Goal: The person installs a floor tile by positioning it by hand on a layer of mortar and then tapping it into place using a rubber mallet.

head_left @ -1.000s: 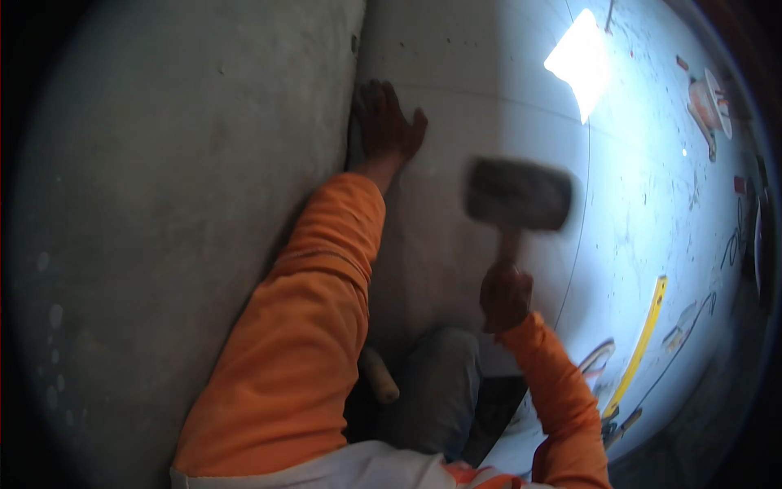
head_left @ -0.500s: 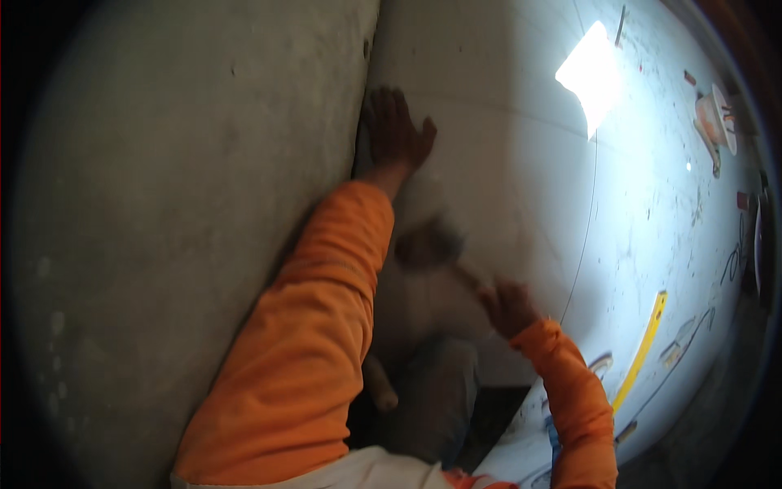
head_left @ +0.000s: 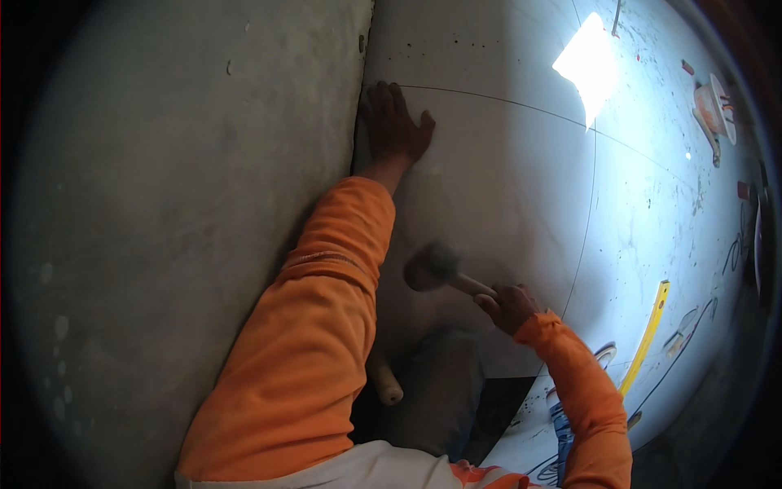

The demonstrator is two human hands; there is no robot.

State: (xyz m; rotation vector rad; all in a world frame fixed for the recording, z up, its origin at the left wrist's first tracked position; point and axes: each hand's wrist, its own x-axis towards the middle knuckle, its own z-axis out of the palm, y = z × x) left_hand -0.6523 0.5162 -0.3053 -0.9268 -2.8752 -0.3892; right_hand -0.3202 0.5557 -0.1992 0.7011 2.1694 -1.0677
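Note:
My left hand (head_left: 396,126) lies flat on a large pale floor tile (head_left: 468,171), close to the wall and near the tile's far joint line. Its fingers are stretched and the thumb sticks out to the right. In my right hand (head_left: 511,308) is the wooden handle of a mallet (head_left: 432,266), with the fingers wrapped round it. The mallet's dark, slightly blurred head is over the same tile, nearer to me than my left hand; I cannot tell whether it touches the surface.
A grey wall (head_left: 187,179) rises along the left. Right of me lie a yellow level (head_left: 645,338), a trowel (head_left: 683,332) and cords. A pale bucket (head_left: 713,110) stands farther off, past a bright light patch (head_left: 588,69). A rounded wooden handle (head_left: 385,383) shows beside my leg.
The mallet head has come down slightly toward me and looks less blurred. My left hand has stayed pressed at the same place on the tile.

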